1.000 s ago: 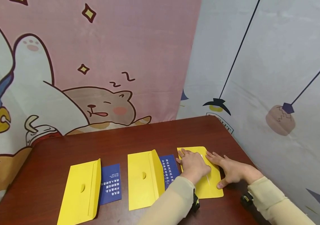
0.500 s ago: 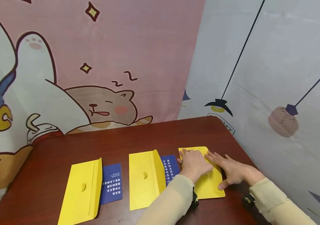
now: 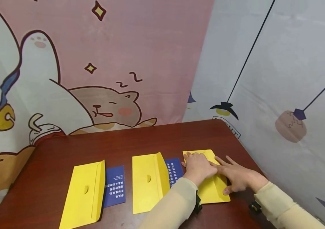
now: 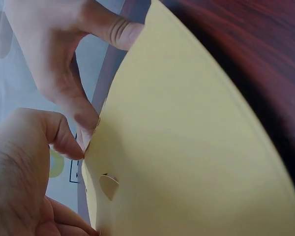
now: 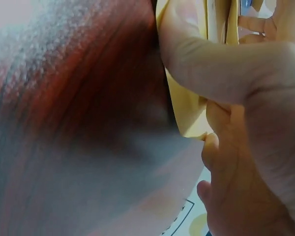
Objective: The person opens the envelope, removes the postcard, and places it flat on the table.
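Observation:
On the right of the table lies a yellow envelope, its flap toward the right. My left hand grips it across the back, fingers at the left edge and a bent thumb at the mouth. The right hand spreads its fingers at the flap side; its thumb touches the flap and its forefinger meets the left thumb at the mouth. In the left wrist view the envelope bows up, with a half-round notch. Inside it, the right wrist view gives no clear sight.
To the left lie a yellow envelope with a blue printed card at its right, and another envelope with a blue card. The dark red table meets printed cloth walls at the back and right.
My right hand has moved left, bringing its forefinger up to the left thumb at the envelope's mouth. The left hand has shifted slightly toward the flap. The whole head view has drifted a little.

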A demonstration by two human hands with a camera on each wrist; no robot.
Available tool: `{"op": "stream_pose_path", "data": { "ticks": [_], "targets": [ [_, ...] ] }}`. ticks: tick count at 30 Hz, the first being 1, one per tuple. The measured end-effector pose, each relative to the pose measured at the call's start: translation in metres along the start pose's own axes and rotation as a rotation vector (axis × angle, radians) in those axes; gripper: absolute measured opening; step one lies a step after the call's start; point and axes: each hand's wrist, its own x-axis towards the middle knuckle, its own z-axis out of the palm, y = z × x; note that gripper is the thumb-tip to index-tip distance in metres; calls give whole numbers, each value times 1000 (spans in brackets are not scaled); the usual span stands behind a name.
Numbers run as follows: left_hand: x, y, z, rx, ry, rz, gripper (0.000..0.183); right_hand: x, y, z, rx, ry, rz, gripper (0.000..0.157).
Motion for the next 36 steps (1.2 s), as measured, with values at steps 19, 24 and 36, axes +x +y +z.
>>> {"op": "stream_pose_path", "data": {
  "ticks": [19, 24, 36],
  "targets": [
    [-2, 1, 0, -5, -16, 7, 73, 4, -6, 14, -152, 243, 39, 78],
    [-3, 1, 2, -35, -22, -9, 83, 0, 1, 15, -122, 223, 40, 75],
    [0, -1, 1, 54, 0, 30, 74, -6, 9, 13, -79, 190, 42, 80]
  ]
}}
